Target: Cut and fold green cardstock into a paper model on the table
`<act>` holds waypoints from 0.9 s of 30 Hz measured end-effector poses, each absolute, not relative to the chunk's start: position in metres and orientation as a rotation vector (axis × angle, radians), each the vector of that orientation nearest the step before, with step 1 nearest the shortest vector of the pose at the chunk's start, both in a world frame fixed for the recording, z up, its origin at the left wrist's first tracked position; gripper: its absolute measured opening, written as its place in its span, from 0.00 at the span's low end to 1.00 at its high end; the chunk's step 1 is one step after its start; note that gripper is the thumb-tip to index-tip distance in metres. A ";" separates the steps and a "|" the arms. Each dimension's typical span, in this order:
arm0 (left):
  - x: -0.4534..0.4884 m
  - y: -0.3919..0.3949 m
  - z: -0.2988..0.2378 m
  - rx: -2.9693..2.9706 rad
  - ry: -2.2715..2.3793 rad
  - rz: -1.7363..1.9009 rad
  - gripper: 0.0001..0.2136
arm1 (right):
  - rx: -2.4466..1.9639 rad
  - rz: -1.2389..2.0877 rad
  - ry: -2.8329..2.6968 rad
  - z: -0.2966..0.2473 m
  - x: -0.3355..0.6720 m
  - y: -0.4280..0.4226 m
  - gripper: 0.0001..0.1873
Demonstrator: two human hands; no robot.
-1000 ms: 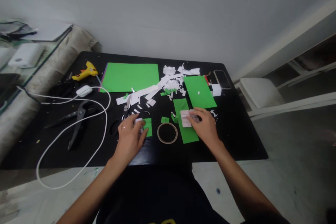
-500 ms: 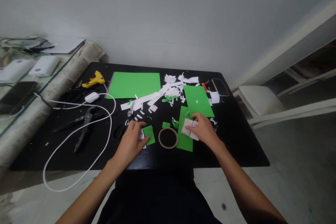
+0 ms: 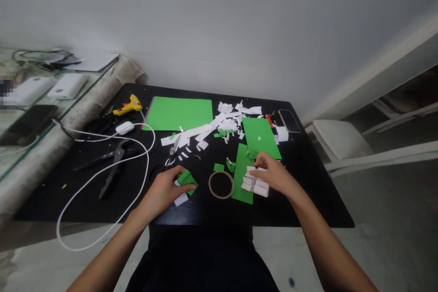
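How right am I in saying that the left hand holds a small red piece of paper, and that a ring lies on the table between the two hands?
Not quite: the small piece of paper in the left hand is green, not red, as the head view shows. The rest is right.

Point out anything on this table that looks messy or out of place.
The white cable loops across the dark tool and hangs past the front edge of the table, where it might snag. Paper scraps also lie strewn in an untidy heap toward the back. I see nothing plainly damaged.
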State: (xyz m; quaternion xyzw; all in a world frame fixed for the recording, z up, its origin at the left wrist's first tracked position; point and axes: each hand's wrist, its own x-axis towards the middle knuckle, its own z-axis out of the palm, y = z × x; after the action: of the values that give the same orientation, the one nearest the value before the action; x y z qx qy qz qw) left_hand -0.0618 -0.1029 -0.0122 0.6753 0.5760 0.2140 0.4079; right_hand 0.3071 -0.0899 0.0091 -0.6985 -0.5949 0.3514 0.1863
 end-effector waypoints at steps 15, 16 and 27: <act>-0.060 -0.117 -0.007 1.198 1.376 0.778 0.23 | -1.709 1.346 -1.317 0.004 0.307 -0.102 0.19; -0.059 -0.117 -0.006 1.185 1.356 0.799 0.23 | -1.700 1.362 -1.312 0.003 0.307 -0.102 0.18; -0.046 -0.121 -0.008 1.023 1.189 0.852 0.25 | -1.718 1.436 -1.344 0.007 0.302 -0.109 0.14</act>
State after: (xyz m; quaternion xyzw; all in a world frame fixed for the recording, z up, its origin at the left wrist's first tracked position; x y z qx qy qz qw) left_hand -0.0461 -0.1213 -0.0078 0.4462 0.5189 0.3716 0.6274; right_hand 0.3024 -0.1085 0.0067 -0.6349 -0.4966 0.5308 0.2619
